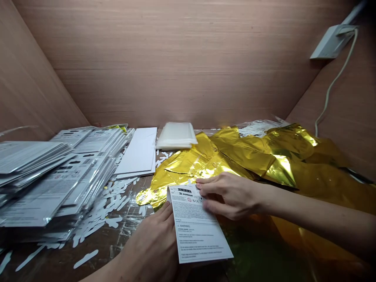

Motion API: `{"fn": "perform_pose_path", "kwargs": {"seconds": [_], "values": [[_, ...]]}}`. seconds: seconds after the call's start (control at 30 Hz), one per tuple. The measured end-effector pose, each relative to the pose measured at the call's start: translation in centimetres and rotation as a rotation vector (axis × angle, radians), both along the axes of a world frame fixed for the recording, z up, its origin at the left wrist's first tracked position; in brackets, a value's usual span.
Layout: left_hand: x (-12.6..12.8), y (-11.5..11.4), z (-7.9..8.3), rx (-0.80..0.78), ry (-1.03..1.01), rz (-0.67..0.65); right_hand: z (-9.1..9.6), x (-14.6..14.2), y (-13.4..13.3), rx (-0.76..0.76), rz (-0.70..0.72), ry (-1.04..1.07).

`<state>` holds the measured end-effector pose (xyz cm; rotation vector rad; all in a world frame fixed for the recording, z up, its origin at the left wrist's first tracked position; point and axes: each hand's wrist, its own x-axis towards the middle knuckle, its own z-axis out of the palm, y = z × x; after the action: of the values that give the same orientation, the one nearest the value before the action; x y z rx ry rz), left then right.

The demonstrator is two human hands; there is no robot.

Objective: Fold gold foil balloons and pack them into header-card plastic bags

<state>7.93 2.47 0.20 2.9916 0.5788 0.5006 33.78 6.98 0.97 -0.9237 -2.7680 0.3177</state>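
The card point(199, 225) is held at 6 o'clock, its left edge pinched by the left hand point(152, 246) and its top pinched by the right hand point(232, 194) against the foil point(188, 168) at 12 o'clock — slick, so the card could be skewed

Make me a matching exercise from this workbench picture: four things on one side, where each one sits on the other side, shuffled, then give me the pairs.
Things:
1. warning card
2. gold foil balloons
3. stack of clear bags
4. packed packets

Places:
A. piled in stacks at far left
B. held by the left hand and right hand
C. by the back wall, centre
D. spread across the right half

Pairs: 1-B, 2-D, 3-C, 4-A
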Motion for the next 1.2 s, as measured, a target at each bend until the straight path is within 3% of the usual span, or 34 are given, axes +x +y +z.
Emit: {"fn": "perform_pose_path", "kwargs": {"seconds": [0.13,0.3,0.47,0.57,0.67,0.83,0.93,1.07,1.13,1.2], "values": [[-0.3,-0.5,-0.4,0.06,-0.064,0.036,0.5,-1.0,-0.3,0.014,-0.026,-0.06],[-3.1,-1.3,-0.4,0.192,-0.116,0.149,1.4,-2.1,-0.9,0.038,-0.105,-0.208],[-3.1,2.0,1.5,-0.085,-0.111,0.486,1.9,-2.5,-1.5,0.025,-0.114,-0.213],[-1.5,5.1,1.9,-0.218,0.028,0.456,1.8,-2.5,-1.6,0.037,-0.058,-0.152],[-0.6,7.1,2.1,-0.269,0.009,0.439,1.3,-2.3,-1.4,0.105,-0.011,-0.053],[-1.5,7.7,2.5,-0.692,-0.102,0.399,0.6,-2.3,-0.5,0.064,-0.04,0.035],[-2.4,7.5,2.6,-0.829,-0.159,0.349,0.4,-2.7,0.4,0.028,-0.074,0.085],[-3.3,7.3,2.5,-0.912,-0.382,0.396,0.7,-3.0,1.5,-0.196,-0.264,0.386],[-3.5,7.3,2.5,-1.003,-0.62,0.441,1.0,-2.8,1.7,-0.424,-0.367,0.658],[-3.5,7.3,2.4,-1.095,-0.86,0.462,1.2,-2.5,1.3,-0.717,-0.35,0.863]]}}
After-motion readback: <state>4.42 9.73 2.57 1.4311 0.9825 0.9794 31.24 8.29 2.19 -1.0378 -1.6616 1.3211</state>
